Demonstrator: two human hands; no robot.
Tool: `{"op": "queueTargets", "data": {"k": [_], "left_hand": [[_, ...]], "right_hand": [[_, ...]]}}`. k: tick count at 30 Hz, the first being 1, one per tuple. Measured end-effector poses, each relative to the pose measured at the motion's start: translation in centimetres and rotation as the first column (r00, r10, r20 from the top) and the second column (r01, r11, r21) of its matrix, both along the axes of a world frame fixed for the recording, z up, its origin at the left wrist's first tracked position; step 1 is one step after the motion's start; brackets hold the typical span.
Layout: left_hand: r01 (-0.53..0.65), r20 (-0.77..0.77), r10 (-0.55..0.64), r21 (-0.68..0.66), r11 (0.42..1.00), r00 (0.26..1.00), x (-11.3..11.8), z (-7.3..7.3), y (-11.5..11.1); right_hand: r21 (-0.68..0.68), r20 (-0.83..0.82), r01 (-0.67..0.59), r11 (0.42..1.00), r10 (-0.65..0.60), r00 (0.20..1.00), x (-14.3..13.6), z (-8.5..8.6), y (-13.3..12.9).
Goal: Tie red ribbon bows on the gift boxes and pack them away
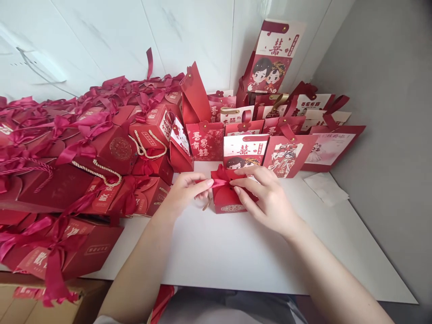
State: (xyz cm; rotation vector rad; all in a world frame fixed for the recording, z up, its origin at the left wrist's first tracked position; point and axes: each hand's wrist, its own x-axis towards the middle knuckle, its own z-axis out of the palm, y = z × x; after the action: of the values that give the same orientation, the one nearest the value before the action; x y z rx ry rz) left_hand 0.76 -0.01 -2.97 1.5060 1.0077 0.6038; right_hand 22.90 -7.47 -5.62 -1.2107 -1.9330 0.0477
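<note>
A small red gift box point(231, 201) with a round gold emblem stands on the white table in front of me. Across its top runs a red ribbon point(221, 182), gathered near the middle. My left hand point(192, 188) pinches one end of that ribbon between thumb and forefinger, at the box's left side. From the right, my right hand point(265, 193) reaches over the box lid, its fingertips pressed on the ribbon at the centre. Those fingers cover part of the lid and the ribbon's right side.
Many ribbon-tied red boxes point(101, 144) are heaped on the left. Upright red and white gift bags point(246, 148) line the back. A white tissue point(326, 189) lies at right on the table point(236, 256), beside a grey wall point(381, 121). A cardboard box point(91, 297) sits below the left edge.
</note>
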Motion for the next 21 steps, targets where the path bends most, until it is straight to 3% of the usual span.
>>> {"op": "queueTargets", "data": {"k": [4,7,12,16,19,21], "left_hand": [[0.189,0.052,-0.182,-0.321,0.928,0.982,-0.26,0.21,-0.01],[0.306,0.086,-0.299,-0.428,0.850,0.950,-0.50,0.24,0.01],[0.463,0.065,-0.531,-0.587,0.664,0.845,-0.43,0.23,-0.28],[0.492,0.030,-0.587,-0.582,0.648,0.809,-0.34,0.20,-0.48],[0.498,0.008,-0.589,-0.545,0.675,0.808,-0.15,0.23,-0.70],[0.498,-0.004,-0.583,-0.516,0.697,0.812,0.10,0.29,-0.92]], "right_hand": [[-0.022,0.039,-0.017,1.000,0.018,0.999,0.00,-0.17,-0.03],[-0.054,0.042,-0.023,0.998,0.025,0.999,0.04,-0.25,0.01],[-0.103,0.022,-0.046,0.994,0.048,0.999,0.03,-0.27,0.19],[-0.062,0.029,-0.032,0.998,0.034,0.999,-0.34,-0.20,0.08],[-0.009,0.065,0.026,1.000,-0.026,0.998,-0.56,0.19,-0.33],[-0.037,0.094,-0.015,0.999,0.018,0.995,-0.55,0.57,-0.63]]}}
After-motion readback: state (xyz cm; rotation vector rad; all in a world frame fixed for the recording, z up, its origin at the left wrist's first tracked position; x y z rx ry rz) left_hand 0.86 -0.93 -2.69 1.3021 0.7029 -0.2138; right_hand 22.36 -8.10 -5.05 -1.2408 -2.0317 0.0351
